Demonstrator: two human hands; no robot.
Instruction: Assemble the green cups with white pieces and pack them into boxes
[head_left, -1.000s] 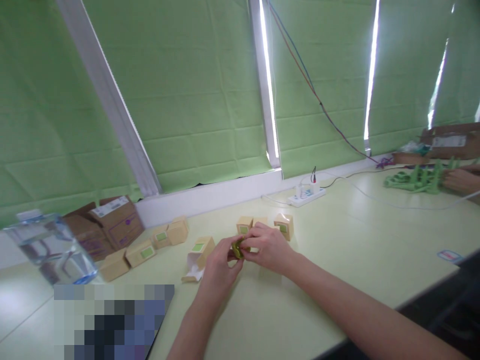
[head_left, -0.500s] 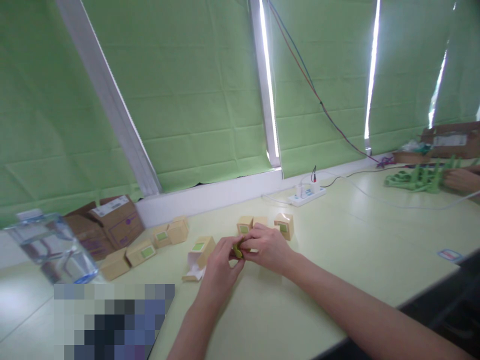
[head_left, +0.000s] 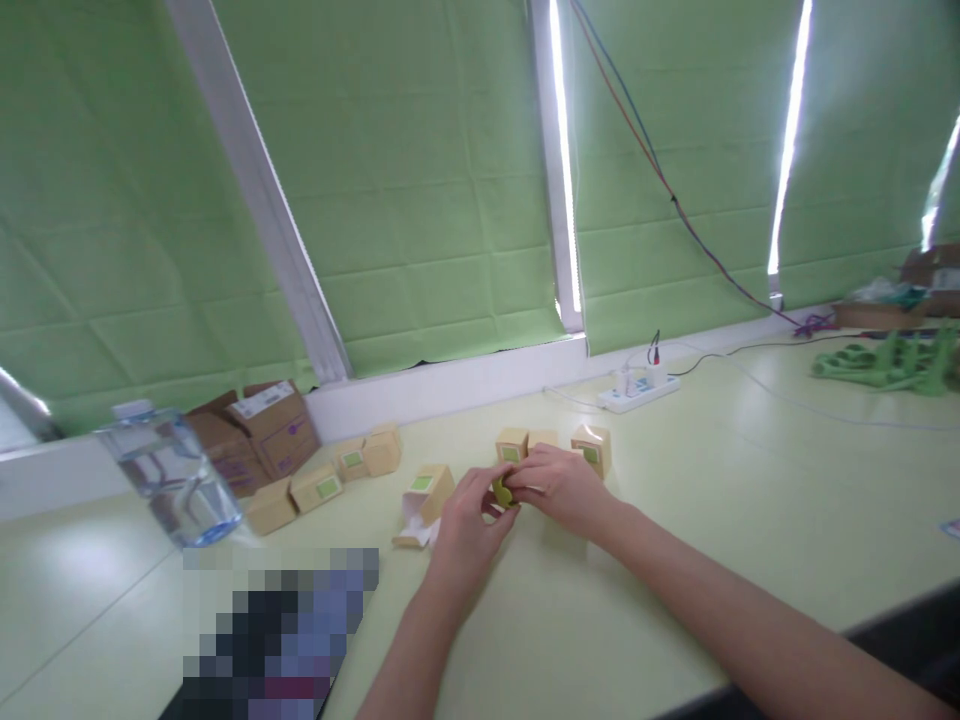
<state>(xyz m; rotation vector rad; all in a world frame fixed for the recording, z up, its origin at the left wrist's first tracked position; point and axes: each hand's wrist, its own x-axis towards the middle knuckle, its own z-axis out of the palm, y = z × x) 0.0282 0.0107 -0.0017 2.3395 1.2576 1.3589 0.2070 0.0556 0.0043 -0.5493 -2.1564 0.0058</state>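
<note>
Small yellow-green object (head_left: 503, 492) with a curved visible edge, partly hidden between both hands' fingers (head_left: 531, 479)

The view has swung left, so the bottle (head_left: 174, 482), left hand (head_left: 471, 522) and right hand (head_left: 568, 490) appear farther right.

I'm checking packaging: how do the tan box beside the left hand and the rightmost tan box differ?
The open box, beside the left hand, has its flap out and white showing inside; the rightmost box shows no open flap. The open box's green label faces up; the rightmost box's label faces the camera. Both are tan with a green label.
</note>
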